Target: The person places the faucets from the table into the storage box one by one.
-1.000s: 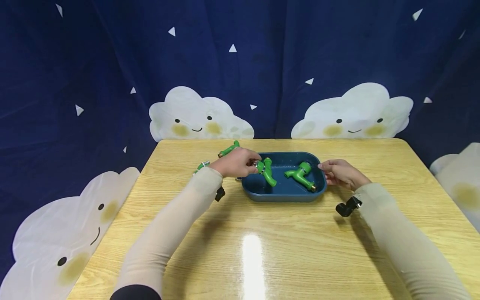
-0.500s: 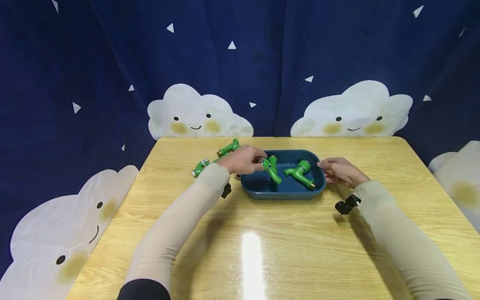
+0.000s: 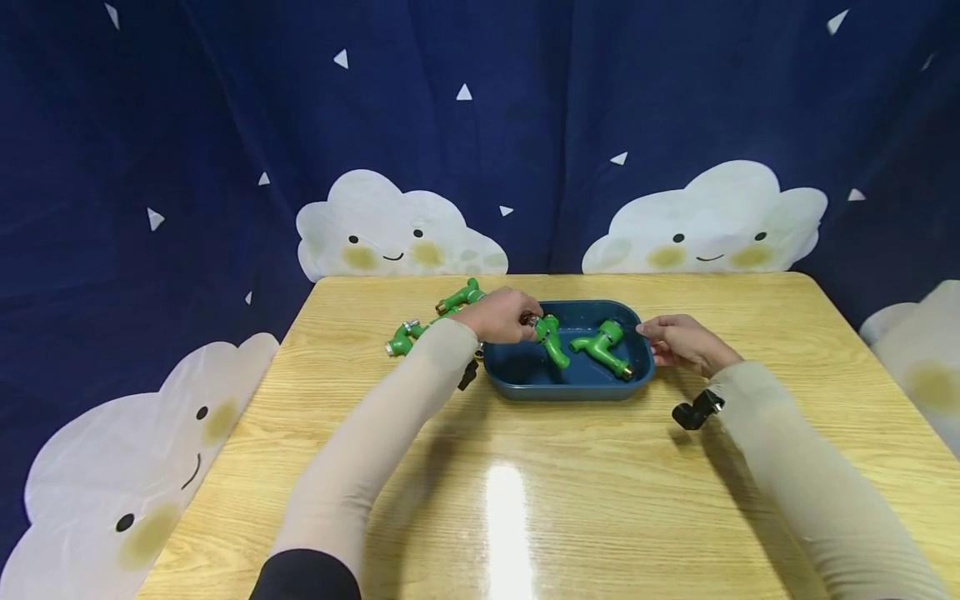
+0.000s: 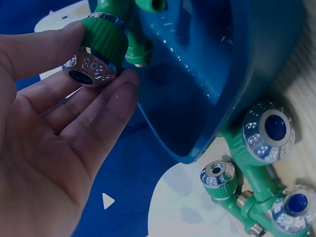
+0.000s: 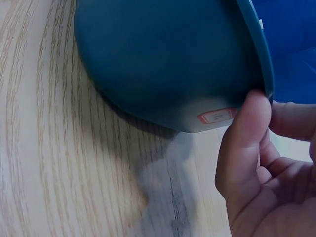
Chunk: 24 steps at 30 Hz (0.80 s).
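Note:
In the head view, my left hand [image 3: 504, 317] holds a green plastic tap [image 3: 553, 343] over the left half of a dark blue tray [image 3: 566, 392]. The left wrist view shows thumb and fingers around the silvery, patterned knob end of that tap [image 4: 105, 39], its spout pointing away from the palm. A second green tap [image 3: 602, 348] with a brass-coloured threaded end lies inside the tray, to the right. At the tray's right end, my right hand [image 3: 684, 345] pinches the rim between thumb and fingers; the right wrist view shows the thumb against the outer wall [image 5: 168, 64].
Left of the tray, several more green taps lie close together on the wooden table [image 3: 600, 483], among them one tap at the back [image 3: 460, 296] and one at the front left [image 3: 402, 340]. A small red-bordered label [image 5: 217, 116] is on the tray's outside. Behind hangs a dark blue curtain [image 3: 420, 125].
My left hand has moved to the right with its tap, further over the tray. More of the taps on the left now show. The right hand and the tray have stayed in place.

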Each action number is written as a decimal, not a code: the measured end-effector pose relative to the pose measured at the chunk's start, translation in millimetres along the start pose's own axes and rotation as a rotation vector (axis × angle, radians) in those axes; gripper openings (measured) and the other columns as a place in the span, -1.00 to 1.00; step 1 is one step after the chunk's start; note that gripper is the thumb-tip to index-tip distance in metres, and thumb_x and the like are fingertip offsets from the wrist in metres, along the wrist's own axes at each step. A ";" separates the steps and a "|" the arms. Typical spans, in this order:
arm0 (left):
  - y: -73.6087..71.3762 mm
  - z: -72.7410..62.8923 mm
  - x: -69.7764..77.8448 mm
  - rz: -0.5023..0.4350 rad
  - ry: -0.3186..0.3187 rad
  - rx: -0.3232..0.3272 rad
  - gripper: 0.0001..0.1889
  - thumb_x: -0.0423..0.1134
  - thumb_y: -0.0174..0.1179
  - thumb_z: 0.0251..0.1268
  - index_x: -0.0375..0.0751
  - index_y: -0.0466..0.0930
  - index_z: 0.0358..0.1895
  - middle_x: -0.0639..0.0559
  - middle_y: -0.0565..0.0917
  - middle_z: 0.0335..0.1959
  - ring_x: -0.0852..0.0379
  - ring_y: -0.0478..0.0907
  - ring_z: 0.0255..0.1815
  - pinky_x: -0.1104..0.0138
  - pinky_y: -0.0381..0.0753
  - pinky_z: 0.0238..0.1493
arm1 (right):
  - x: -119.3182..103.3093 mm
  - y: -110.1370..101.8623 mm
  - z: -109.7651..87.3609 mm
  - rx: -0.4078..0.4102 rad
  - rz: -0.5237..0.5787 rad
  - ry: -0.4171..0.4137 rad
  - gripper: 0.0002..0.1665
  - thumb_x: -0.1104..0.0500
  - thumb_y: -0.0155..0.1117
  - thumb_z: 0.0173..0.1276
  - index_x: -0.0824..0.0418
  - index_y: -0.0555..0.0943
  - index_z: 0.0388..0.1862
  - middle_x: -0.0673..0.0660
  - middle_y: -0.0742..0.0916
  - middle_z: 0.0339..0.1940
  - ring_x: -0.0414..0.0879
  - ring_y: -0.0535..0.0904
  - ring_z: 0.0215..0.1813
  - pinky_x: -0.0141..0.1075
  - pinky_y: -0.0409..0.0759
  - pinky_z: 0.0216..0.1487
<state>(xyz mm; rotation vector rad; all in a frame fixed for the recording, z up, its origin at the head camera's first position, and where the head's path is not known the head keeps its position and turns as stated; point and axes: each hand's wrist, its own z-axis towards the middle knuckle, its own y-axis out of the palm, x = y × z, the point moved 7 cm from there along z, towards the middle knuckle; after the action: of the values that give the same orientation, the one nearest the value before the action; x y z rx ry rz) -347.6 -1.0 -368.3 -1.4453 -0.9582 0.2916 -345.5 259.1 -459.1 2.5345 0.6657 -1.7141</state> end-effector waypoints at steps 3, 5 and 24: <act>1.9 2.0 -0.3 -0.002 -0.004 -0.008 -0.83 -0.21 0.19 0.39 -0.06 0.50 -0.41 0.10 0.33 -0.50 0.20 0.23 -0.49 0.39 0.22 -0.36 | -0.3 1.4 1.7 -0.009 0.006 -0.005 -0.56 0.08 -0.03 0.60 0.42 0.34 0.21 -0.11 0.56 -0.45 -0.34 0.51 -0.43 -0.48 0.64 -0.35; 3.6 3.0 -0.1 -0.008 -0.014 -0.015 -0.79 -0.21 0.20 0.39 -0.06 0.46 -0.46 0.10 0.32 -0.51 0.20 0.23 -0.49 0.38 0.23 -0.35 | -0.3 1.8 2.4 -0.012 0.012 -0.003 -0.56 0.09 -0.03 0.60 0.42 0.34 0.21 -0.11 0.56 -0.44 -0.34 0.50 -0.43 -0.47 0.64 -0.35; 13.7 28.8 -5.1 0.039 -0.064 -0.071 -0.85 -0.16 0.28 0.33 -0.14 0.67 -0.17 0.12 0.42 -0.46 0.18 0.27 -0.42 0.38 0.25 -0.31 | 0.9 0.0 0.7 0.003 -0.004 0.004 -0.59 0.07 -0.03 0.60 0.38 0.38 0.17 -0.12 0.60 -0.43 -0.34 0.55 -0.41 -0.47 0.66 -0.31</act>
<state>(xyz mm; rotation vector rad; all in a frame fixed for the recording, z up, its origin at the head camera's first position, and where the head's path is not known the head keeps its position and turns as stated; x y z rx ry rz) -365.8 17.9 -387.2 -1.5285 -1.0010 0.3376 -345.9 259.1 -460.2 2.5408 0.6696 -1.7136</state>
